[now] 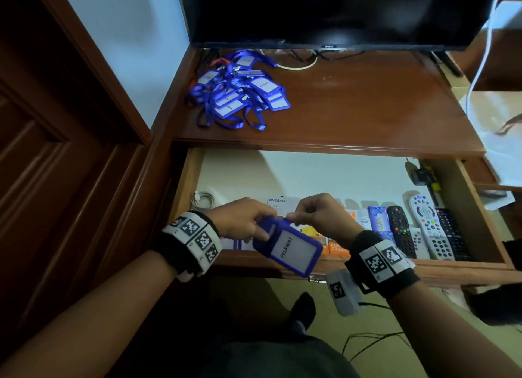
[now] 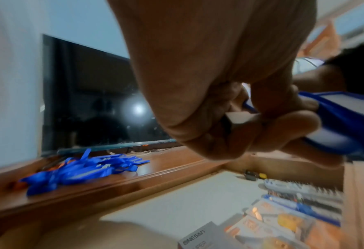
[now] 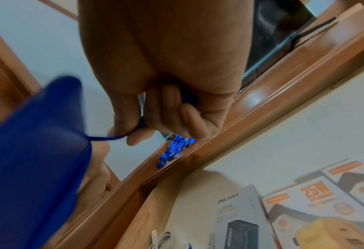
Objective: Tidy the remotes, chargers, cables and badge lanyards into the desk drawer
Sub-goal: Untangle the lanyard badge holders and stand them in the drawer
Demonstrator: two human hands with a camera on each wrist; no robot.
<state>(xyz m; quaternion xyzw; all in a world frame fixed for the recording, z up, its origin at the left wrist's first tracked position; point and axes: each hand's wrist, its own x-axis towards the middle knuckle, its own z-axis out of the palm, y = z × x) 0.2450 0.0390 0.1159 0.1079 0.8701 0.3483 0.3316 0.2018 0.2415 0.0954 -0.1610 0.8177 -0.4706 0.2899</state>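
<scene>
Blue plastic badge holder (image 1: 288, 247) with the white "PELAWAT" card sits pinched between your left hand (image 1: 240, 221) and right hand (image 1: 320, 215) above the open wooden drawer (image 1: 187, 180), the blue lanyard pile (image 1: 240, 89) further back on the desktop.

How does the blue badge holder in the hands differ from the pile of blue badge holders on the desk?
The blue badge holder is single, held over the open drawer by the left hand and right hand; the pile of blue badge holders lies untouched on the desktop. Its label reads PELAWAT clearly; the pile's labels are too small to read. The pile's lanyards sprawl loose. Both share blue frames and white inserts.
</scene>
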